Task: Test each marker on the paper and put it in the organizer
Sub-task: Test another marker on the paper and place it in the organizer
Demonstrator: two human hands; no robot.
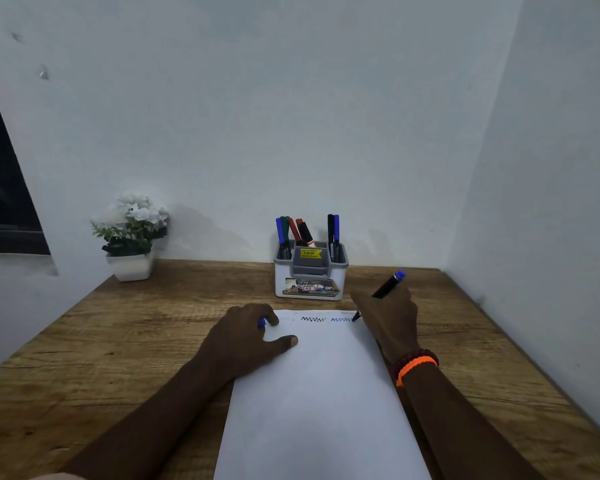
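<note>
A white sheet of paper point(323, 393) lies on the wooden desk. Near its top edge run a black zigzag and a blue zigzag point(341, 319). My right hand point(390, 320) holds a black marker with a blue end point(390, 284), its tip touching the paper at the right end of the blue zigzag. My left hand point(246, 336) rests on the paper's top left corner and holds a blue cap point(261, 322) between its fingers. Behind the paper stands a white and grey organizer point(310, 277) with several markers upright in its left and right compartments.
A white pot of white flowers point(131, 237) stands at the desk's back left corner. Walls close the desk point(153, 323) at the back and on the right. A dark window edge point(4, 188) shows at far left.
</note>
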